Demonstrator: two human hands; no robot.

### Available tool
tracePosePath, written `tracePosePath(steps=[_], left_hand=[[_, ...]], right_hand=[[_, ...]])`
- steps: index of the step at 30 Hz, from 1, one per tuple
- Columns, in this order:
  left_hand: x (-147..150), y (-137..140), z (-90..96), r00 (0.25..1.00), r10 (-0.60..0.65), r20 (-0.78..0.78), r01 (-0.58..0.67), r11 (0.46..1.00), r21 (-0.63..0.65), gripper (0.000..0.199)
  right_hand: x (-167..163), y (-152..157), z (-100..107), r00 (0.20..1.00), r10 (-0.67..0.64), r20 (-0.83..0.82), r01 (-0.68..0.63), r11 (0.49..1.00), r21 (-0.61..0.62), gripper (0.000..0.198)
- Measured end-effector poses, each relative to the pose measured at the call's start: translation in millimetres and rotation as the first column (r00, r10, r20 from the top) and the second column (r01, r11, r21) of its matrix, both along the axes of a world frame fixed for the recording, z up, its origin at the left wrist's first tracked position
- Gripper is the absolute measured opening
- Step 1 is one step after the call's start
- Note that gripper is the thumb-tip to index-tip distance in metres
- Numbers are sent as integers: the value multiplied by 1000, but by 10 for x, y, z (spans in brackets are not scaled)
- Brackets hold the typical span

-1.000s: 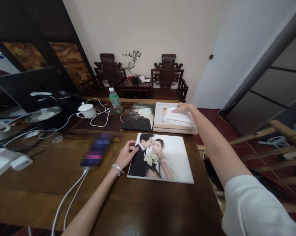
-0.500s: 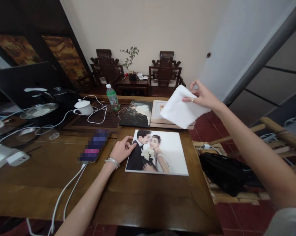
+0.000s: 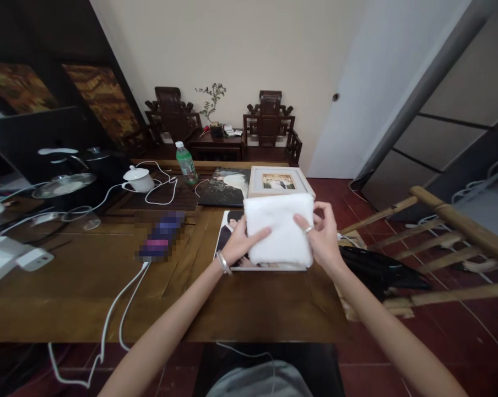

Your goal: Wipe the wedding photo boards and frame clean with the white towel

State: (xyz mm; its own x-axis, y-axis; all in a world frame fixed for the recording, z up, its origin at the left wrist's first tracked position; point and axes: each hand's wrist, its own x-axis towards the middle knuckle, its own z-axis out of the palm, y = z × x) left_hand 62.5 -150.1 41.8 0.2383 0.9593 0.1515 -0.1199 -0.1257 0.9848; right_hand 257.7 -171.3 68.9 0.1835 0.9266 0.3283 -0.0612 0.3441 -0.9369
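A folded white cloth [image 3: 280,237] is held up between both hands, above the table. My left hand [image 3: 239,242] grips its left edge, thumb on the near face and fingers behind it. At the right edge my right hand [image 3: 321,231] pinches the cloth, with the thumb in front and a ring showing. Beneath the cloth lies a photo panel [image 3: 224,242] of a couple, mostly covered from sight. Just beyond are a framed picture [image 3: 255,177] in a pale frame and a dark photo panel [image 3: 216,190] with a white dress.
Left of the panel lies a phone [image 3: 161,236] with white cables. A green-labelled bottle [image 3: 187,166], a lidded white cup [image 3: 138,180] and a glass-lidded pot [image 3: 65,190] stand farther back. A bamboo chair [image 3: 451,220] with a black bag [image 3: 381,273] is at the right.
My left hand has left the photo panel and taken hold of the cloth. My right hand has brought the cloth down and nearer, over the panel. The view has shifted slightly.
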Motion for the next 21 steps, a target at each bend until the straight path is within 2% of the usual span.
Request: tracePosePath(steps=[2,5,7,10,12,14,18,21], left_hand=[[62,-5,-21,999,20,40,-17,997,-80,58],[28,15,-79,999,15,32,-13,998,-68,55],[-11,24,-98,1000,-22,-5,22,999,-42,55],[-30,17,-67,989,-132,-72,129,990,-49,54],[-20,5,-16,974,-203,-100,199,979,-52,53],[-9,-4,42,965,-232,-125,228,973,-45,52],[-58,18,98,949,-264,-172,258,964,-57,50],[-228,92,30,953,-224,-202,229,973,0,47]], right_hand=[[-3,-87,-55,999,48,3,-48,999,0,48],[118,-165,-106,986,155,63,-153,988,-37,43],[220,-197,-136,963,243,116,-231,967,-105,39],[306,-224,-158,931,345,119,-309,919,-247,44],[307,-222,-145,950,307,59,-281,922,-267,44],[278,-206,-118,971,240,25,-227,946,-231,42],[220,-185,-99,961,233,148,-210,965,-156,43],[296,-198,-99,970,115,214,-93,990,-110,43]])
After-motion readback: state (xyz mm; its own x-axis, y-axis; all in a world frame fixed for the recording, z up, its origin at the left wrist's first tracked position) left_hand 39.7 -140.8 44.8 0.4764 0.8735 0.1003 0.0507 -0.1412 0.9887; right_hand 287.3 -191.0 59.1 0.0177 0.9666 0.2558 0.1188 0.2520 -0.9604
